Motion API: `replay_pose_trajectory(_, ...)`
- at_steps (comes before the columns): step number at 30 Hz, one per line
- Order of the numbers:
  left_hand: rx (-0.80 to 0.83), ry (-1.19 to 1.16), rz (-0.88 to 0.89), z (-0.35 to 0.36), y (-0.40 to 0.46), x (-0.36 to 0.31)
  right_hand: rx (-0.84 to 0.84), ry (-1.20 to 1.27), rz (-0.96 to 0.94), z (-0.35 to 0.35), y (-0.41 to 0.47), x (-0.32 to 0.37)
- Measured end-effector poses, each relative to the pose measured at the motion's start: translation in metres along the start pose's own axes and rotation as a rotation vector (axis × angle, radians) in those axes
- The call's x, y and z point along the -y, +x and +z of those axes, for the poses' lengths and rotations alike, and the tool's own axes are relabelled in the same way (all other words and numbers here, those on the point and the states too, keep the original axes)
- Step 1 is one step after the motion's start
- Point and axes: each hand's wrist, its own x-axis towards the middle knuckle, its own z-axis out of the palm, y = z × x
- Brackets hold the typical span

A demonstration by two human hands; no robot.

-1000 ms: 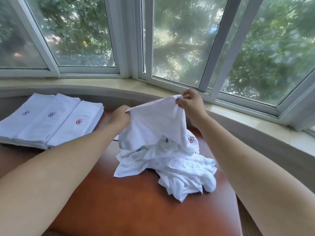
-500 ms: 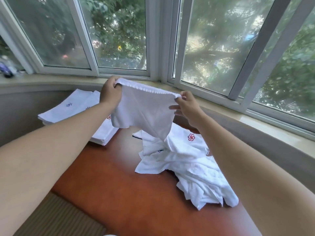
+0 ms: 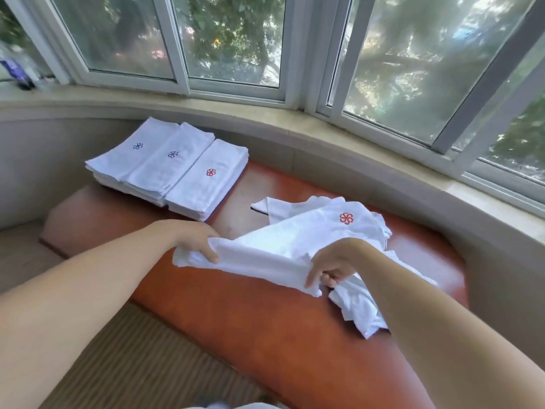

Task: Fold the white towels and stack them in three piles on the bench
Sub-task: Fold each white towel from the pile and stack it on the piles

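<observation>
- Left hand (image 3: 196,246) pinches one end of white towel (image 3: 265,258); right hand (image 3: 333,265) pinches the other.
- Towel hangs low over the counter (image 3: 236,314), possibly touching.
- Three folded piles (image 3: 174,169) beyond.

left hand (image 3: 198,246): arm extended, fingers curled, gripping | right hand (image 3: 333,265): arm extended, fingers pinching

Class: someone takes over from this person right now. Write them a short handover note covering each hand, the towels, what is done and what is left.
Left hand and right hand each grip an end of one towel, held low over the bench.
Three folded piles sit side by side at the bench's far left.
Unfolded heap lies under and beyond the held towel.
Done: three piles started.
Left: fold the held towel, stack it, then the heap.
</observation>
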Motion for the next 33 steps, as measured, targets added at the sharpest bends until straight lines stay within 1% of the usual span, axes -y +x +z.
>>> replay_pose_trajectory(2,0.070,0.089,-0.040,-0.009,-0.007,0.008,-0.071,-0.044,0.042,0.011,-0.001,0.023)
replay_pose_trajectory(3,0.074,0.121,-0.055,-0.015,-0.013,0.014,-0.126,-0.036,0.026,0.014,-0.005,0.037)
replay_pose_trajectory(5,0.048,0.137,-0.075,-0.032,-0.027,0.031,-0.269,-0.023,-0.068,0.015,-0.017,0.065)
replay_pose_trajectory(7,-0.015,0.165,-0.099,-0.055,-0.045,0.047,-0.512,-0.030,-0.216,0.009,-0.034,0.093)
replay_pose_trajectory(9,-0.179,0.175,-0.112,-0.079,-0.063,0.056,-0.784,-0.016,-0.369,0.003,-0.053,0.119)
replay_pose_trajectory(11,-0.360,0.137,-0.083,-0.101,-0.080,0.056,-1.012,0.019,-0.508,0.000,-0.073,0.142)
replay_pose_trajectory(14,-0.569,0.196,-0.099,-0.125,-0.101,0.050,-1.290,0.064,-0.662,-0.001,-0.098,0.166)
replay_pose_trajectory(16,-0.685,0.214,-0.102,-0.133,-0.108,0.050,-1.407,0.023,-0.703,-0.002,-0.107,0.171)
replay_pose_trajectory(17,-0.723,0.210,-0.104,-0.136,-0.109,0.051,-1.426,0.013,-0.699,-0.001,-0.110,0.170)
replay_pose_trajectory(19,-0.743,0.220,-0.114,-0.134,-0.109,0.055,-1.396,0.002,-0.653,0.001,-0.112,0.163)
replay_pose_trajectory(23,-0.677,0.227,-0.105,-0.120,-0.098,0.068,-1.277,-0.022,-0.545,0.008,-0.105,0.141)
replay_pose_trajectory(26,-0.645,0.224,-0.049,-0.112,-0.094,0.077,-1.148,-0.006,-0.492,0.014,-0.099,0.130)
replay_pose_trajectory(28,-0.571,0.199,-0.006,-0.107,-0.092,0.082,-1.053,0.007,-0.462,0.018,-0.094,0.122)
replay_pose_trajectory(30,-0.449,0.171,0.043,-0.100,-0.091,0.088,-0.922,0.048,-0.429,0.025,-0.092,0.112)
replay_pose_trajectory(31,-0.379,0.108,0.073,-0.095,-0.091,0.089,-0.834,0.069,-0.409,0.030,-0.092,0.107)
replay_pose_trajectory(33,-0.236,-0.101,0.149,-0.085,-0.094,0.088,-0.639,0.121,-0.400,0.040,-0.092,0.101)
